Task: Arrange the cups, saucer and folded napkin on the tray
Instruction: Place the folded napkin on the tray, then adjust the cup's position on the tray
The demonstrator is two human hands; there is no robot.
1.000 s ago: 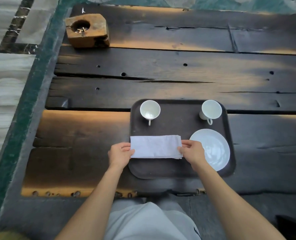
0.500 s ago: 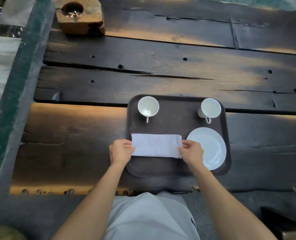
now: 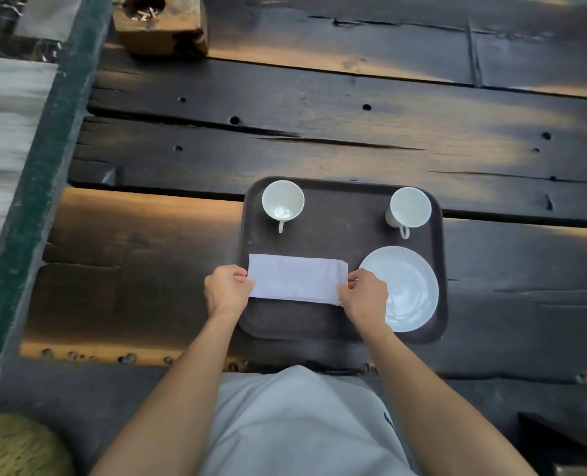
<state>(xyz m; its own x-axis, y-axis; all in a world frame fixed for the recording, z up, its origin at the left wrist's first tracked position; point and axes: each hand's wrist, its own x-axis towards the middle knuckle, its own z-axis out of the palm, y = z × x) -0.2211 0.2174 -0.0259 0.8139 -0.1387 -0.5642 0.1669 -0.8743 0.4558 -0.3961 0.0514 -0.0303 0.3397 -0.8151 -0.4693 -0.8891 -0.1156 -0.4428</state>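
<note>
At the upper left of the frame a chunky wooden block [image 3: 160, 24] with a round hole in its top sits on the dark plank bench [image 3: 319, 125]. In the lower middle of the frame a dark brown tray [image 3: 340, 214] with rounded corners lies on the bench.

The left hand [image 3: 228, 292] is at the tray's left edge. Its grip is closed on the left end of the folded napkin [image 3: 295, 280]. The napkin is white, long and flat, folded into a neat strip with layers showing at its right end. It lies across the lower left part of the tray.

Above it, in the tray's upper left corner, stands a white cup [image 3: 283, 202], open side up, with its handle pointing toward the person.

The right hand [image 3: 364, 297] pinches the napkin's right end, and its grip is closed too.

In the tray's upper right corner stands a second white cup [image 3: 409, 207]. Below it lies a round white saucer [image 3: 409, 286], just beside the napkin and partly covered by the right hand.
</note>
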